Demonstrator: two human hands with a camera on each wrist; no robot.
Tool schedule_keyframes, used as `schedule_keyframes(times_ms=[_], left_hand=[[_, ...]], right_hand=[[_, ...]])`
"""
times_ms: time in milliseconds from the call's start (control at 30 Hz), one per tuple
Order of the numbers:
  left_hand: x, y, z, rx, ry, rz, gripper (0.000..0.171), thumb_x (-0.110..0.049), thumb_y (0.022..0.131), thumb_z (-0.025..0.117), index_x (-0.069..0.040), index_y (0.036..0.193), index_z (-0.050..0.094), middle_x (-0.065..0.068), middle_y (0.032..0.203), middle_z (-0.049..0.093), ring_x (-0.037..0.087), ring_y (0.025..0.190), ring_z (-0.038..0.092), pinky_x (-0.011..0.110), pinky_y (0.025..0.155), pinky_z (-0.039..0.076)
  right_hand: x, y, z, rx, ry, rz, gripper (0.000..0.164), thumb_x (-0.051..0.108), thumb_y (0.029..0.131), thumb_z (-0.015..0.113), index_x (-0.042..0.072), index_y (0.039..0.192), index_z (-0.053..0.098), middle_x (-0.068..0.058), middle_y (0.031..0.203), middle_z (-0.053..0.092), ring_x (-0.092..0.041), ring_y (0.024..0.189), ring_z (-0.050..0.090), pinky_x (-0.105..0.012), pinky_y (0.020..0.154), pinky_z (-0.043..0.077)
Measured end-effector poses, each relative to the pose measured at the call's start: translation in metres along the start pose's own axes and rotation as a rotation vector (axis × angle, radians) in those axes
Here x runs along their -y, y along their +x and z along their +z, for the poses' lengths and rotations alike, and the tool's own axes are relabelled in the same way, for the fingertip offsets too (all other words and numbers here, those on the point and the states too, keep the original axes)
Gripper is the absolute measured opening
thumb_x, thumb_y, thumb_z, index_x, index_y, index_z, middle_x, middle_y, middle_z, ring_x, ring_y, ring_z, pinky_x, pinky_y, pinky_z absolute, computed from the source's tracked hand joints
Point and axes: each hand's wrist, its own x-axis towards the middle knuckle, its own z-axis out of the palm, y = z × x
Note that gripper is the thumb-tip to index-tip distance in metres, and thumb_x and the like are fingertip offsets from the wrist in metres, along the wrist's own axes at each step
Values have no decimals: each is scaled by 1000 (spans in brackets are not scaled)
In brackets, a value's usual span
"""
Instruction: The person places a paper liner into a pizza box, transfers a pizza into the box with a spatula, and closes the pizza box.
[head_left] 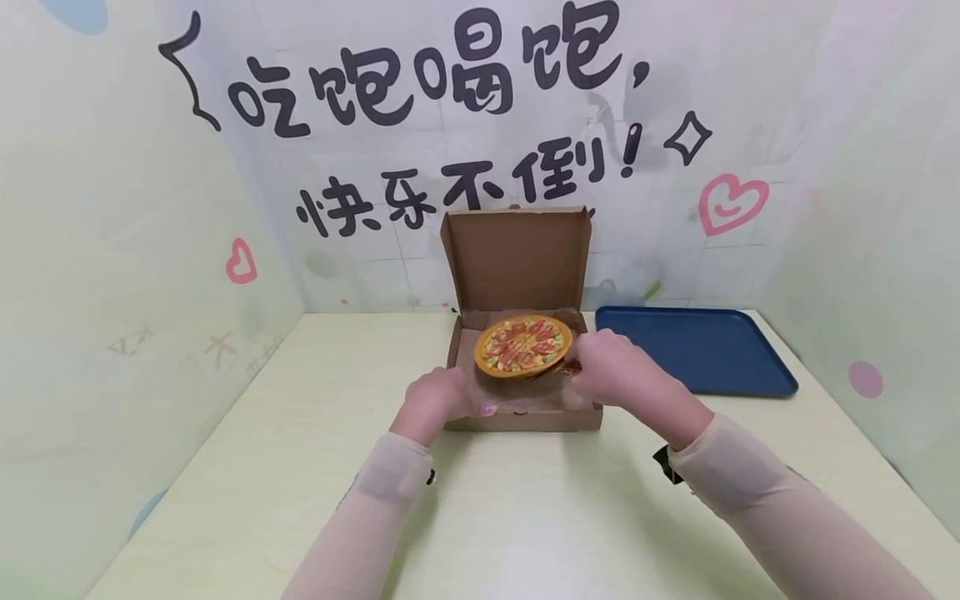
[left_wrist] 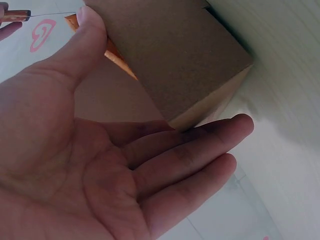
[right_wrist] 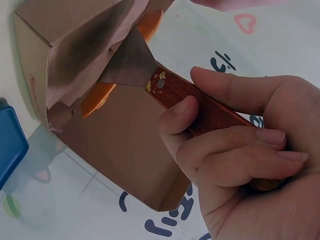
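Note:
A cardboard pizza box (head_left: 522, 422) stands with its lid raised. Within it, a round pizza (head_left: 523, 346) with a thick orange crust sits tilted above the paper liner. My left hand (head_left: 442, 393) holds the box's front left corner, thumb over the rim and fingers along the side (left_wrist: 165, 165). In my right hand (head_left: 611, 367) is a spatula, its reddish wooden handle (right_wrist: 200, 107) wrapped by curled fingers. The spatula's flat metal blade (right_wrist: 131, 64) reaches in over the box's right side to the pizza's crust (right_wrist: 97, 99).
To the right of the box, a dark blue tray (head_left: 686, 346) lies on the pale wooden table (head_left: 330, 467). Behind the raised lid (head_left: 520, 258) rises a white wall with large dark lettering, and side panels stand at left and right.

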Motion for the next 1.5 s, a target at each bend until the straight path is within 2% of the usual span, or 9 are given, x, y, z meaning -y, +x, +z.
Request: schedule_keyframes(times_ms=[233,567,733,967,1233,1500], left_hand=[[0,-1,0,11,7,-34,69,-63,84,83,-9,126,74,14,126,74,28,108,70,50,91,59],[1,2,3,12,-3,-48,77,-66,82,84,-11,135,70,15,132,72,30,114,70,53,96,58],[0,2,2,8,1,-43,83,-65,82,83,-13,143,63,16,132,73,30,113,70,52,94,58],[1,1,2,3,4,-44,74,-64,82,84,-9,130,72,16,129,73,29,109,70,51,91,59],[2,0,2,-11,5,-24,72,-63,83,84,-10,129,71,17,128,73,29,108,70,51,89,59],[-2,0,2,8,-8,-40,85,-64,83,84,-14,147,60,15,134,73,30,114,70,53,95,58]], right_hand=[[4,3,3,-2,-53,-6,10,10,91,68,11,91,78,-5,74,64,-21,71,54,-30,57,37],[7,2,4,22,-57,1,10,7,87,70,9,95,77,-4,73,61,-20,67,53,-29,54,35],[7,3,2,21,-80,-3,9,6,86,69,10,90,76,-3,71,58,-20,65,52,-29,53,35],[8,2,-3,29,-86,10,7,6,88,70,9,90,75,-4,71,58,-19,63,51,-28,52,37],[11,0,-9,8,-107,-7,7,5,89,71,11,86,74,-5,72,59,-20,66,52,-29,53,37],[17,2,-11,-2,-126,-20,5,8,90,73,12,87,76,-3,78,67,-20,70,55,-30,56,41]])
